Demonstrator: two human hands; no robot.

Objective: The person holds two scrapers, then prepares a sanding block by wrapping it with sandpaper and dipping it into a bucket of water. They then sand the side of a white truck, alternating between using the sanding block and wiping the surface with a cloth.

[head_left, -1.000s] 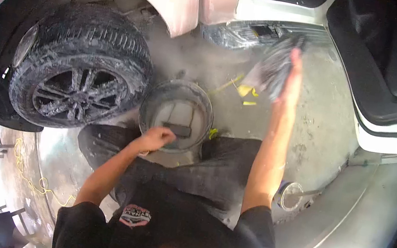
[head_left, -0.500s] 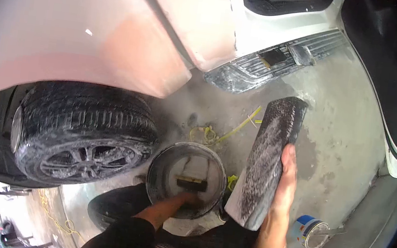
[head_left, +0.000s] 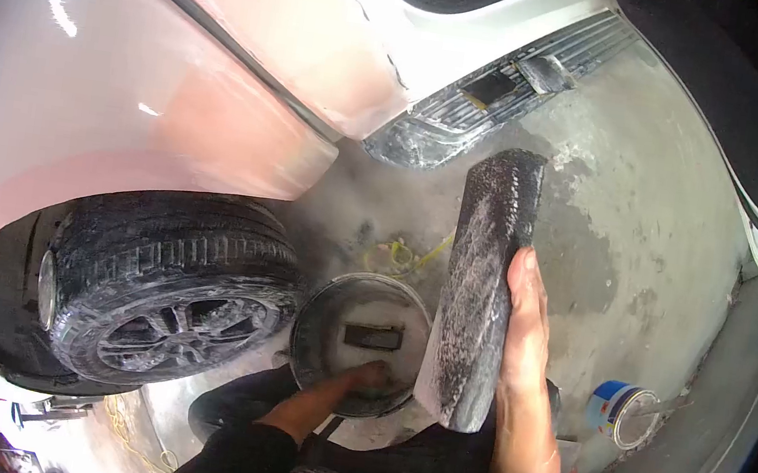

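My right hand (head_left: 530, 342) grips a long block (head_left: 479, 288) along its right side. The block is held upright, its dark face streaked with white residue. My left hand (head_left: 362, 376) reaches into a round bucket (head_left: 305, 308) between my legs. Inside the bucket, just beyond that hand, lies a small dark rectangular piece (head_left: 373, 336). The left fingers are blurred, and whether they touch the piece does not show.
A car fender (head_left: 129, 98) with pinkish patches and a dusty wheel (head_left: 179, 335) are at the left. A ribbed side step (head_left: 504, 90) runs beyond. At the right stands a blue-and-white can (head_left: 628, 415). Yellow cord (head_left: 400, 257) lies behind the bucket.
The view has shifted. My right hand and the long block have moved left, closer to the bucket and now overlapping its right edge. In the bucket, the left hand appears slightly apart from the small piece.
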